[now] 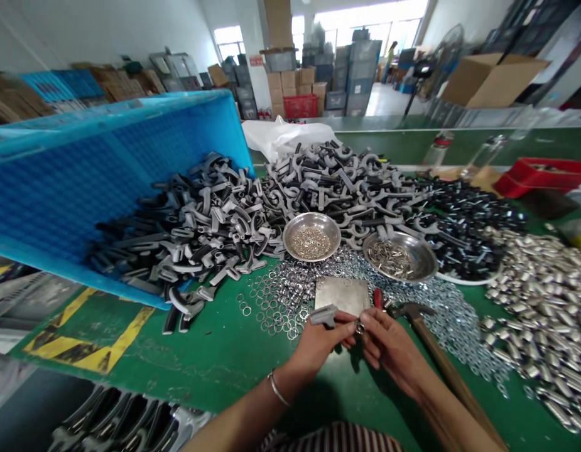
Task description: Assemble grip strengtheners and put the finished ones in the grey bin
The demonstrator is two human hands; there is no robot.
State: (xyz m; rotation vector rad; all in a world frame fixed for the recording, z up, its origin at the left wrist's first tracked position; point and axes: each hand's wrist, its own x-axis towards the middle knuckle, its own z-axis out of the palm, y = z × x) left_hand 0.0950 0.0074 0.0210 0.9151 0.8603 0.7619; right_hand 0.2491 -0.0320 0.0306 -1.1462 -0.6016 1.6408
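Note:
My left hand (313, 346) is closed around a grey metal handle piece (324, 316), whose pale end sticks up past the thumb. Close against it, my right hand (394, 346) pinches a small shiny metal piece (359, 327) that looks like a ring. The fingertips of both hands meet there, and they hide how the two parts join. Just beyond the hands lies a flat steel plate (341, 292) on the green table. A hammer (429, 339) with a wooden handle rests beside my right hand, and a red-handled tool (377, 299) lies near its head.
A blue crate (115, 150) lies tipped at left, spilling grey and black handles (215, 220). Two steel bowls (311, 216) (429, 251) hold tiny parts. Loose washers (276, 307), silver cylinders (544, 295) and black-headed parts (478, 220) spread across the table. A red bin (530, 179) stands far right.

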